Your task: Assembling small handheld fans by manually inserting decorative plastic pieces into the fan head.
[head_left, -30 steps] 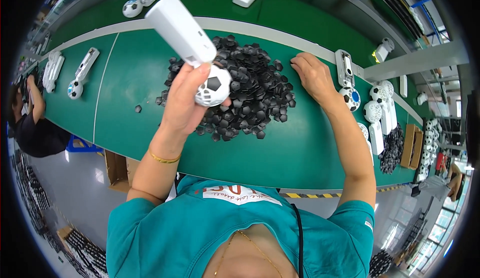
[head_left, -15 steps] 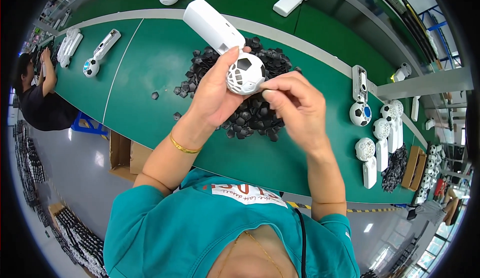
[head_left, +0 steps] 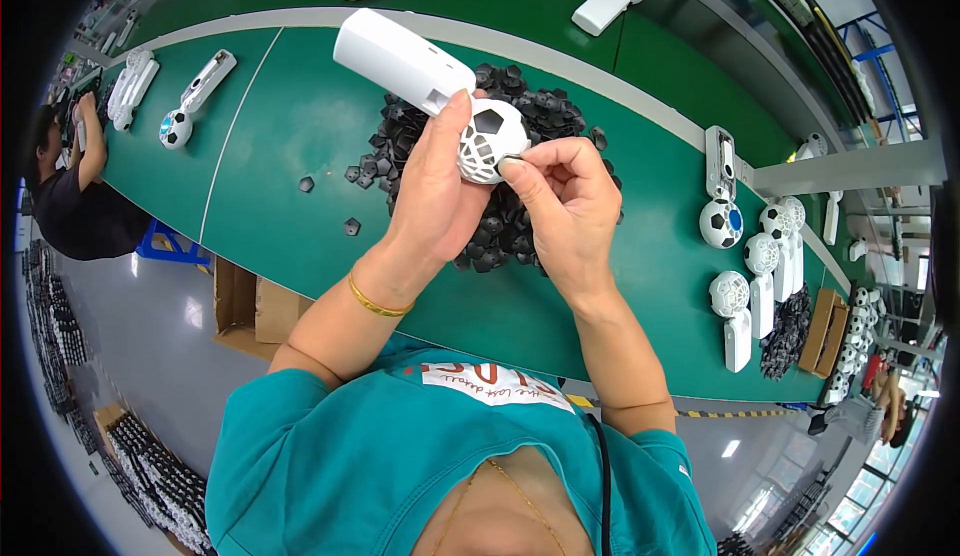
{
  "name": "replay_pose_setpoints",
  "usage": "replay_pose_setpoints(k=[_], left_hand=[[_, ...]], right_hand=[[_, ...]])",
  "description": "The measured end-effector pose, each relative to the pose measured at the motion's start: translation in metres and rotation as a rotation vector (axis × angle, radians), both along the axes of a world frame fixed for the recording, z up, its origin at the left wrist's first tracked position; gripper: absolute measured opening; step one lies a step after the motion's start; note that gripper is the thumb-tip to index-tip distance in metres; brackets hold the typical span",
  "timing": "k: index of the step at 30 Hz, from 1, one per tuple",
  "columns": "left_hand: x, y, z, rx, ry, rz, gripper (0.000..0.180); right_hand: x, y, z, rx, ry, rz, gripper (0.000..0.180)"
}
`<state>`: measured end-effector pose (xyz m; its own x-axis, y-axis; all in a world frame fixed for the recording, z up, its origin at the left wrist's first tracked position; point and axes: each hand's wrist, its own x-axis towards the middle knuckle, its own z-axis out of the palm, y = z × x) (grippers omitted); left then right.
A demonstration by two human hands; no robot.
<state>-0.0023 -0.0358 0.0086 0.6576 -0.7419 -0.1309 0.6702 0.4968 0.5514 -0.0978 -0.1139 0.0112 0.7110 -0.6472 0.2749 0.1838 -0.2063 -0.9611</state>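
The left hand (head_left: 437,181) is keeping a firm grip around a white soccer ball toy (head_left: 496,146), with its chunky handle (head_left: 400,61) pointing toward the desk's far edge. The right hand (head_left: 570,211) is pinching a small dark piece (head_left: 508,159) against the ball's side. The toy is being held over a pile of black five-sided pieces (head_left: 550,111), between the far and near edges of the green desk (head_left: 270,176). One black patch (head_left: 488,119) is sitting in the ball, so some seems done. Bare holes are showing beside it, so more seems left; I cannot tell about the hidden side. Toward the desk's right end, a patched ball with a blue circle (head_left: 721,224) is lying by the far edge, and a white ball full of holes (head_left: 729,295) is lying closer to the near edge.
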Motion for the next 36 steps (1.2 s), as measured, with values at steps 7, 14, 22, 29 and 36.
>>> replay_pose_setpoints(k=[7, 14, 22, 29, 36], left_hand=[[-0.004, 0.007, -0.004, 0.000, -0.102, -0.014, 0.034], [0.006, 0.006, -0.005, 0.001, -0.152, -0.093, 0.035], [0.022, 0.006, -0.007, 0.050, -0.125, -0.060, 0.037], [0.020, 0.009, -0.019, 0.111, -0.135, -0.044, 0.037], [0.023, 0.007, -0.011, 0.061, -0.091, -0.066, 0.037]], right_hand=[[-0.001, -0.003, -0.001, 0.324, -0.001, 0.121, 0.027], [-0.011, -0.043, -0.003, 0.149, 0.161, 0.249, 0.018], [-0.021, -0.142, -0.026, -0.473, 0.591, -0.192, 0.017], [-0.003, -0.140, -0.011, -0.722, 0.912, -0.077, 0.014], [-0.018, -0.147, 0.001, -0.545, 0.881, -0.070, 0.012]])
